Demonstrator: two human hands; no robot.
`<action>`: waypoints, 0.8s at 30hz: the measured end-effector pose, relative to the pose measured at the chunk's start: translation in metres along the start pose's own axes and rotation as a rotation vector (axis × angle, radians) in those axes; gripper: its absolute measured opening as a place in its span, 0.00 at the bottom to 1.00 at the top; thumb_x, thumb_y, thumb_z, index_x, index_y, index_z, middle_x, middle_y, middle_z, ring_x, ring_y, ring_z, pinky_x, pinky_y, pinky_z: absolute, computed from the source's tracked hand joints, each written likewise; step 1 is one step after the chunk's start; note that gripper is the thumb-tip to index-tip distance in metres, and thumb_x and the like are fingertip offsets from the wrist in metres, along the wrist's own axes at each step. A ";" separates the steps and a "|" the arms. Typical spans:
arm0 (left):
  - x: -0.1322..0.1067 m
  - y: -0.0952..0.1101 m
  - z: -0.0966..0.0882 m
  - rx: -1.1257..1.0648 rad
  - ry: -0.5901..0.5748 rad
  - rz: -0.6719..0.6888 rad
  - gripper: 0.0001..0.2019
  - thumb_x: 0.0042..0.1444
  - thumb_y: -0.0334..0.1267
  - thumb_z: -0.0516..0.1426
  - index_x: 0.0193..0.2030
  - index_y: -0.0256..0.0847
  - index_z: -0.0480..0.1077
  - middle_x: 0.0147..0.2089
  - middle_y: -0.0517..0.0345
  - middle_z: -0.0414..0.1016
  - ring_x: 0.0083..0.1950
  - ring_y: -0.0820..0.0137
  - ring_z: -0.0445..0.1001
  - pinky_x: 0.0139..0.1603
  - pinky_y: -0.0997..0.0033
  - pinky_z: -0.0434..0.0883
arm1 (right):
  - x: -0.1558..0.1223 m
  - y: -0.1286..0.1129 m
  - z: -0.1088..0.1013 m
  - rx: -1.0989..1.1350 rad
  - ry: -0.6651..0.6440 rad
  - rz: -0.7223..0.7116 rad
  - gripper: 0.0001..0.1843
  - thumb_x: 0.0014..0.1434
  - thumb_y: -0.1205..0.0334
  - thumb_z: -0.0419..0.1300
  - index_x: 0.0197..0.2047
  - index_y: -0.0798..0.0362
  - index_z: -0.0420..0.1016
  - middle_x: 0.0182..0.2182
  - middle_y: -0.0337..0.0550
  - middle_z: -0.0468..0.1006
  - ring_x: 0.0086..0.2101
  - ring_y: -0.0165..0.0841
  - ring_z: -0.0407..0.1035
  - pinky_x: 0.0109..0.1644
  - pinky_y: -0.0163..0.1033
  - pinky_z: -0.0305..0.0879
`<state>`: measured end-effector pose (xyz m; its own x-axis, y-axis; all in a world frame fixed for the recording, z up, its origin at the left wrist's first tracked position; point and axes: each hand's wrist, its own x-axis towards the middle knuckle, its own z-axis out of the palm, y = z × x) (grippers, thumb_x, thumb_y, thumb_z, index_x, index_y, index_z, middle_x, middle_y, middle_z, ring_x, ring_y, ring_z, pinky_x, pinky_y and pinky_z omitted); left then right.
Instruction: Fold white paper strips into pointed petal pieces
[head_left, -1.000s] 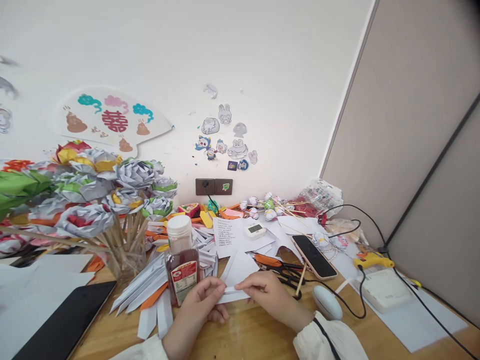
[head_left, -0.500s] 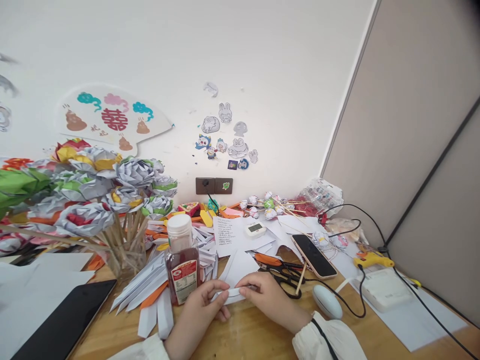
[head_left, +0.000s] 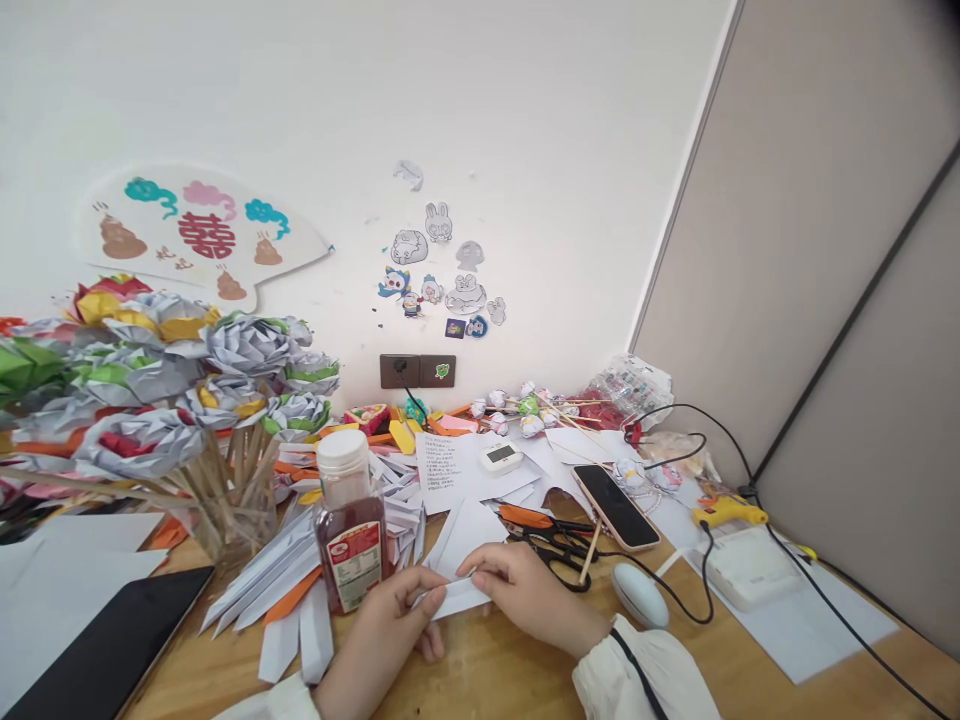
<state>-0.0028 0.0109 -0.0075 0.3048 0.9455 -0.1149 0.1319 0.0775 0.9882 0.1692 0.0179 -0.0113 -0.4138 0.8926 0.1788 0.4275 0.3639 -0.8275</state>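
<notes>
Between my hands is a small piece of white paper (head_left: 459,599) with a folded upper edge. My left hand (head_left: 401,610) pinches its left end between thumb and fingers. At the other end, my right hand (head_left: 521,590) grips the paper with thumb and bent fingers. Just behind the paper lie more white sheets (head_left: 466,535). A bottle with a white cap and dark red contents (head_left: 351,545) stands close to my left hand. Black-handled scissors (head_left: 559,555) lie beyond my right hand, with a wooden stick across them.
Folded paper strips (head_left: 262,570) heap up left of the bottle. Paper flowers on sticks (head_left: 247,345) fill a clear container (head_left: 244,515). On the right are a phone (head_left: 616,507), a pale mouse-shaped object (head_left: 640,596), a yellow glue gun (head_left: 729,512) and cables. A dark tablet (head_left: 112,640) lies front left.
The paper between my fingers now shows more of its flat face below the fold. The whole scene has shifted slightly left in view.
</notes>
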 end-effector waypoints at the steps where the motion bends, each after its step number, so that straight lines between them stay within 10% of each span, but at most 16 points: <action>1: 0.000 0.000 0.000 -0.001 0.000 -0.006 0.14 0.41 0.48 0.55 0.26 0.37 0.65 0.10 0.65 0.68 0.14 0.73 0.65 0.18 0.77 0.62 | 0.000 0.000 0.000 -0.003 0.007 -0.004 0.11 0.54 0.64 0.48 0.38 0.53 0.70 0.23 0.36 0.70 0.21 0.25 0.65 0.26 0.29 0.59; 24: -0.001 0.003 0.000 0.030 -0.025 0.034 0.13 0.42 0.46 0.56 0.29 0.37 0.65 0.12 0.69 0.64 0.12 0.77 0.61 0.15 0.80 0.57 | 0.000 -0.003 0.003 0.078 0.006 0.064 0.09 0.52 0.66 0.50 0.34 0.54 0.70 0.19 0.35 0.69 0.21 0.26 0.64 0.27 0.29 0.59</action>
<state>-0.0029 0.0098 -0.0048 0.3330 0.9392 -0.0839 0.1494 0.0353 0.9881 0.1655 0.0160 -0.0109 -0.3829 0.9150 0.1269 0.3892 0.2844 -0.8761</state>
